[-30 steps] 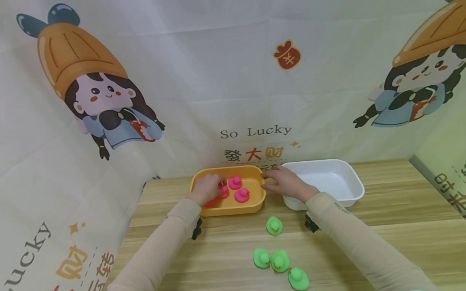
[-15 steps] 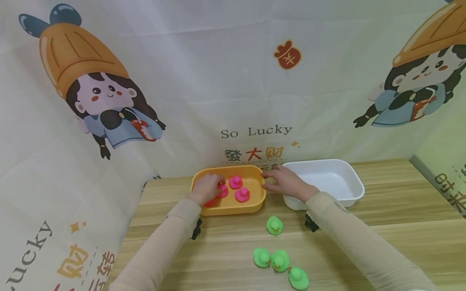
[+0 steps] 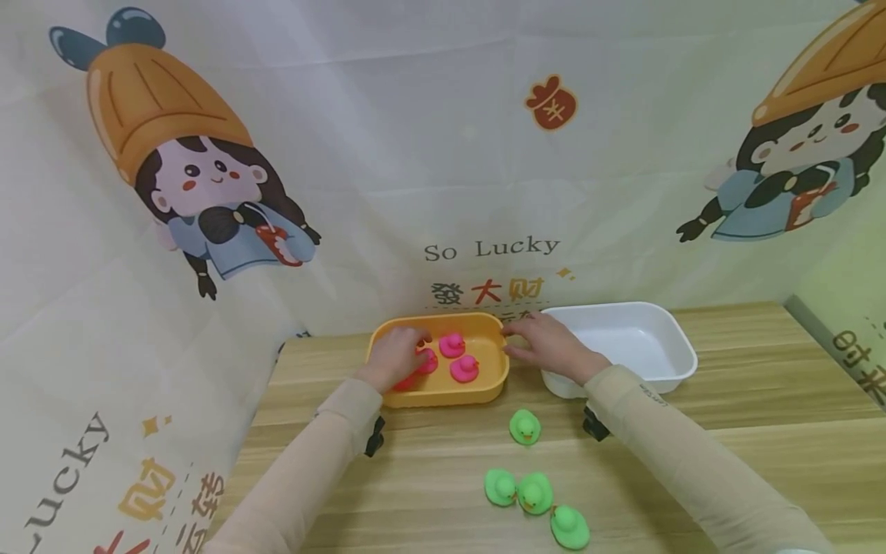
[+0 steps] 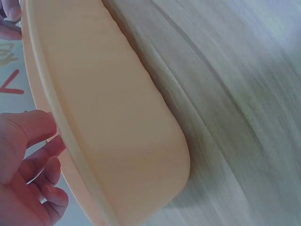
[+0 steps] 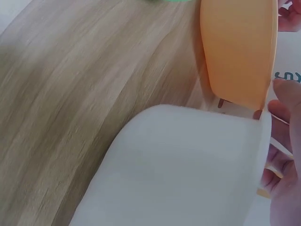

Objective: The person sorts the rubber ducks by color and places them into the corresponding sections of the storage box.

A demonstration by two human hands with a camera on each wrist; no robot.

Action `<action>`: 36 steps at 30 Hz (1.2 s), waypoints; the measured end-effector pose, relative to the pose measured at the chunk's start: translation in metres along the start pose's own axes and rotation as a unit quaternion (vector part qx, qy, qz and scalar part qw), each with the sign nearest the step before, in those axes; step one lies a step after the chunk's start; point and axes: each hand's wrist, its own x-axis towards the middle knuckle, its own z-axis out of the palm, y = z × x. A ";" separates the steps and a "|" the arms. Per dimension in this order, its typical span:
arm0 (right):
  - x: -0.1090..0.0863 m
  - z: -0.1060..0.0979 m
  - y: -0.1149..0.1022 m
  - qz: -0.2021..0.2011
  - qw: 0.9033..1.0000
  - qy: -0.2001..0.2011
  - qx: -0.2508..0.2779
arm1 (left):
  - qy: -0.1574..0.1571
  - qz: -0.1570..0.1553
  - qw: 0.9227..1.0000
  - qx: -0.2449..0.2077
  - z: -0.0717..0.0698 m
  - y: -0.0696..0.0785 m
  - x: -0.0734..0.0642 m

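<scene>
An orange tray [image 3: 443, 398] holds several pink toy ducks [image 3: 465, 368]. My left hand [image 3: 394, 358] is over the tray's left part, beside the nearest pink duck and hiding part of another. In the left wrist view its fingers [image 4: 35, 165] are loosely bent behind the tray rim, with nothing visible between them. My right hand [image 3: 547, 344] reaches across the left end of a white tray [image 3: 640, 309]. Its thumb and finger tips are at the orange tray's right rim. Whether they press on it cannot be told.
Several green toy ducks [image 3: 524, 427] sit on the wood-grain table [image 3: 332, 477] in front of the trays. A printed cloth [image 3: 388, 192] hangs close behind both trays. My sleeved forearms flank the green ducks.
The head view has shifted slightly, so the scene sits a little further right. The hands, trays and ducks keep their places relative to each other.
</scene>
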 end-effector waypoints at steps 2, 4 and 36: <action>-0.001 -0.002 0.000 -0.001 1.000 0.013 -0.005 | 0.007 0.006 1.000 -0.002 -0.001 0.004 -0.001; -0.004 -0.004 -0.001 -0.003 1.000 0.029 -0.005 | 0.012 0.012 1.000 -0.006 -0.002 0.008 -0.002; -0.113 -0.021 0.000 -0.109 0.990 0.085 0.017 | 0.009 0.132 0.984 -0.121 0.031 0.105 0.025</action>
